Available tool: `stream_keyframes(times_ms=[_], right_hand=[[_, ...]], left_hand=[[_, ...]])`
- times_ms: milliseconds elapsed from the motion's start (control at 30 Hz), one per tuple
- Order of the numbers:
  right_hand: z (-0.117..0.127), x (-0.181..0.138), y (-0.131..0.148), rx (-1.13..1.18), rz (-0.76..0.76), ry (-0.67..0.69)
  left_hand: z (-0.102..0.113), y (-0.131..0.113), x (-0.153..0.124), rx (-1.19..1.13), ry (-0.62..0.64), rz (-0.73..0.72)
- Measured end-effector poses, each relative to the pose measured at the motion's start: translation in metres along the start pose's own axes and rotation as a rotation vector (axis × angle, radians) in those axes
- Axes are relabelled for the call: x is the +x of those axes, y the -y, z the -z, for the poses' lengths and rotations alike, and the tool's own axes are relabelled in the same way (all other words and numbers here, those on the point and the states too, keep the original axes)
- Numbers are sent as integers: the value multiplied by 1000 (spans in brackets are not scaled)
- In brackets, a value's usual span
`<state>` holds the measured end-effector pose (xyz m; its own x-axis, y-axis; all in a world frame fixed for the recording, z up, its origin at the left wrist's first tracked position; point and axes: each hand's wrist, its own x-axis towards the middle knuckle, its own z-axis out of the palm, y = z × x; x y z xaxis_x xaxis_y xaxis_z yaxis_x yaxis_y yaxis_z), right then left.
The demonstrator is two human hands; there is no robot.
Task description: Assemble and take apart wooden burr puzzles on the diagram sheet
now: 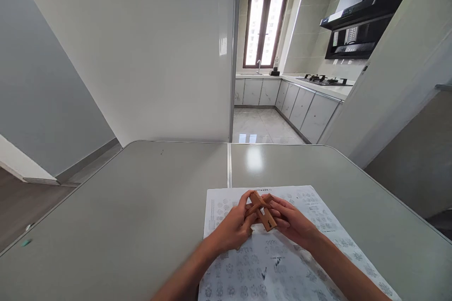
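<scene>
Between my two hands, above a printed sheet, is a wooden interlocking puzzle point(267, 221) made of crossed notched sticks. One longer piece slants down toward me and bears a small dark mark near its end. My left hand point(237, 225) grips the puzzle from the left, thumb below and a finger at the top end. From the other side my right hand point(291, 221) has its fingers closed on the crossing pieces. Fingers cover part of the puzzle. The paper sheet point(243, 268) lies under both hands and carries rows of small printed diagrams.
The grey table point(141, 216) has a seam point(229, 164) running away from me. A small green object point(26, 243) lies near its left edge. Beyond the table stand a white wall point(169, 56) and a kitchen with a stove point(325, 80).
</scene>
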<state>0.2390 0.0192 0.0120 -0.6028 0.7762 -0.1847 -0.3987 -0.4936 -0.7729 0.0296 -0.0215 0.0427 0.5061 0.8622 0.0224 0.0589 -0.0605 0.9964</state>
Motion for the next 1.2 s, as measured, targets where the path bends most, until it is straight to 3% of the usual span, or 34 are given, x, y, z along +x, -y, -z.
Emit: stream_keyframes(times_ms=[367, 700, 933, 1200], right_hand=[[-3, 0, -8, -104, 78, -24], [-12, 0, -7, -154, 148, -66], [-22, -4, -9, -290, 203, -120], [-20, -2, -13, -303, 232, -73]], left_hand=[[2, 7, 0, 81, -51, -40], [0, 8, 0, -168, -43, -67], [-4, -6, 2, -153, -229, -12], [-12, -6, 1, -128, -296, 23]])
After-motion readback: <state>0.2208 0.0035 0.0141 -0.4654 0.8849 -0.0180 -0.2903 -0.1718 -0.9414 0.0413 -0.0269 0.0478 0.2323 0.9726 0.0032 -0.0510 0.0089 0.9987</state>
